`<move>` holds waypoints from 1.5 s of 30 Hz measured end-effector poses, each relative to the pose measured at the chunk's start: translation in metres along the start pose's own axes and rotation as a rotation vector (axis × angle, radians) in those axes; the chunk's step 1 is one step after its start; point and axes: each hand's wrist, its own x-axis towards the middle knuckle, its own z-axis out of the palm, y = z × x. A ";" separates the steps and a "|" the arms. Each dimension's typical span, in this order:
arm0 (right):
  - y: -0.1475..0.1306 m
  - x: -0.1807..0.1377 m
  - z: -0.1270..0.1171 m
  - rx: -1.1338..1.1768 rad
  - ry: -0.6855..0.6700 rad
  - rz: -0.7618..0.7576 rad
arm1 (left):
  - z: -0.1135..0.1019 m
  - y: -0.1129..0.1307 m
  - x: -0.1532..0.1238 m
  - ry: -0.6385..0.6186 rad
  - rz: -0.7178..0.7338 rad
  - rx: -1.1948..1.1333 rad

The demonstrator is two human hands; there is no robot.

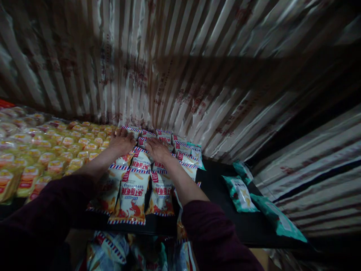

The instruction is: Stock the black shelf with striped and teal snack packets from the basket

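Rows of white and orange snack bags (134,192) with red Chinese lettering lie on a black surface. My left hand (123,142) rests palm down at the back left of these rows, beside the yellow packets. Close to it on the right, my right hand (158,149) presses on the back rows of the bags, fingers stretched out. Both hands look open, with nothing held in either. My forearms hide some of the bags on both sides.
Many small yellow packets (67,142) fill the left. Several green snack bags (240,194) lie to the right on the black table (214,180). A pleated printed sheet (180,67) hangs behind. More bags (108,252) sit below the front edge.
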 end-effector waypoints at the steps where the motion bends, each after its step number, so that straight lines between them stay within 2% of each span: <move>1: 0.000 -0.001 -0.001 0.006 0.020 0.011 | -0.001 0.000 0.001 0.008 -0.030 -0.015; 6: -0.006 -0.014 -0.005 0.073 0.139 -0.047 | -0.012 -0.010 0.006 -0.047 -0.054 -0.096; 9: -0.015 -0.026 -0.005 0.122 0.203 -0.103 | -0.019 -0.023 -0.007 -0.023 -0.043 -0.117; 12: -0.027 -0.040 -0.005 0.161 0.220 -0.123 | -0.022 -0.037 -0.039 0.114 -0.053 -0.201; 16: -0.045 -0.059 -0.003 0.201 0.236 -0.158 | -0.018 -0.045 -0.093 0.306 0.002 -0.339; 20: -0.064 -0.075 0.006 0.225 0.225 -0.170 | -0.008 -0.035 -0.132 0.446 0.038 -0.339; 23: -0.078 -0.085 0.013 0.250 0.227 -0.164 | 0.001 -0.022 -0.146 0.477 0.037 -0.292; 27: -0.092 -0.092 0.023 0.270 0.175 -0.151 | 0.013 -0.012 -0.154 0.464 0.067 -0.227; 31: -0.099 -0.094 0.030 0.262 0.120 -0.127 | 0.019 -0.012 -0.154 0.438 0.118 -0.184; 45: -0.099 -0.096 0.037 0.211 0.170 -0.115 | 0.028 -0.012 -0.147 0.408 0.111 -0.251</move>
